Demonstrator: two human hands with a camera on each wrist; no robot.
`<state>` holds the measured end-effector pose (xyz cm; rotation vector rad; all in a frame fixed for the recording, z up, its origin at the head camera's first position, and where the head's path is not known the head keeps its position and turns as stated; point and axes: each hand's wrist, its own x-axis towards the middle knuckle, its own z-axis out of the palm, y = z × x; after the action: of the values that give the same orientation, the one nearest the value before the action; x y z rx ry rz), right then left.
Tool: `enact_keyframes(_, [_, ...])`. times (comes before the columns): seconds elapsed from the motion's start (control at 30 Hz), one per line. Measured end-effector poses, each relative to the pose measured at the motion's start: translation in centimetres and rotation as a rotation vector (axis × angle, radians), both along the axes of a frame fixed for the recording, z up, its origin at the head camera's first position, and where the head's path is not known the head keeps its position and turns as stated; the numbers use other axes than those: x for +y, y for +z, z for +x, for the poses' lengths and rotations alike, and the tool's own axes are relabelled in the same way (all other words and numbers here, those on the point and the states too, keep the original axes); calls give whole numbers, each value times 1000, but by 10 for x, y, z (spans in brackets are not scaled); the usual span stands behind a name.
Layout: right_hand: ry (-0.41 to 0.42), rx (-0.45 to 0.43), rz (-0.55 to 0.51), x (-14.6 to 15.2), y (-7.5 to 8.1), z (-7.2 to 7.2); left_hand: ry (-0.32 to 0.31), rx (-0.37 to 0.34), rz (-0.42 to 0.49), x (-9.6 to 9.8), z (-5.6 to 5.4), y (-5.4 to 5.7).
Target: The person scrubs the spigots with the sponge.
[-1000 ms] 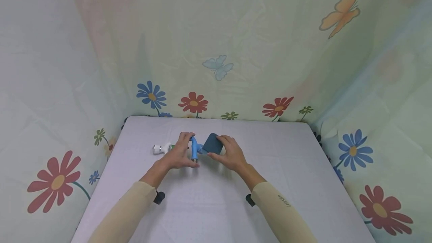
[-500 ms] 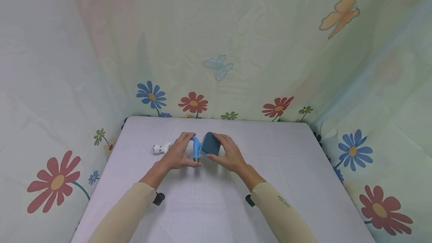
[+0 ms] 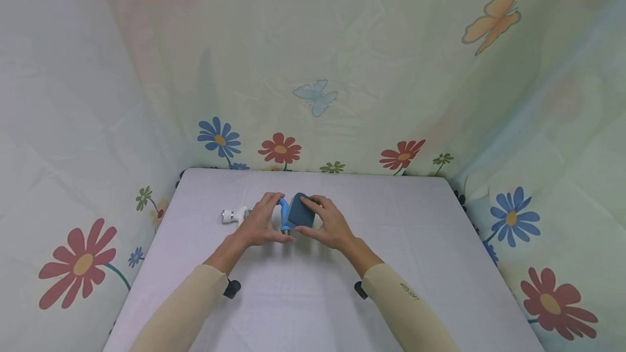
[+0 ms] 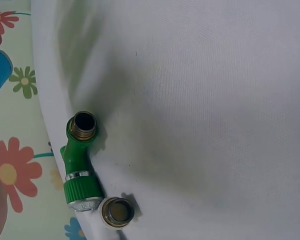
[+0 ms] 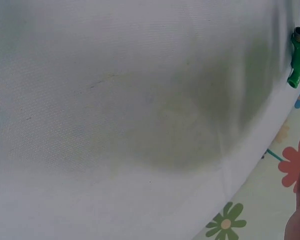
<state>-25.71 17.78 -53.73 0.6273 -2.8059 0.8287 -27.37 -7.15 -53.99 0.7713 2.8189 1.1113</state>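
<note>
- Our left hand (image 3: pixel 261 227) grips a blue plastic faucet (image 3: pixel 285 213), fingers at its far end and thumb by the metal threaded end nearest us.
- Our right hand (image 3: pixel 331 225) holds a dark blue block (image 3: pixel 301 211) between fingers and thumb (sponge or something firmer, we cannot tell).
- The block's left edge sits against or just in front of the faucet's right side; we cannot tell which. Both are held over the table (image 3: pixel 391 243), which wears a white cloth.
- Just left of our left hand lies a white faucet (image 3: pixel 233 215) with a silver collar.
- Beside it, mostly behind that hand in the head view, lies a green faucet (image 4: pixel 79 160); the left wrist view shows its bare threaded end.
- Beige sleeves (image 3: pixel 183 306) cover our forearms, and a pale curtain (image 3: pixel 254 42) printed with flowers and butterflies stands behind the table.
</note>
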Motion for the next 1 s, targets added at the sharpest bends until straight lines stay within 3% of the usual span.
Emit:
enact_keyframes(0.5, [-48,-12,54,-4,6,0,-12,-34,-15,5,2,0])
enact_keyframes(1.0, [-163,-62,98,-10,7,-5,-49,-8,-7,8,5,1])
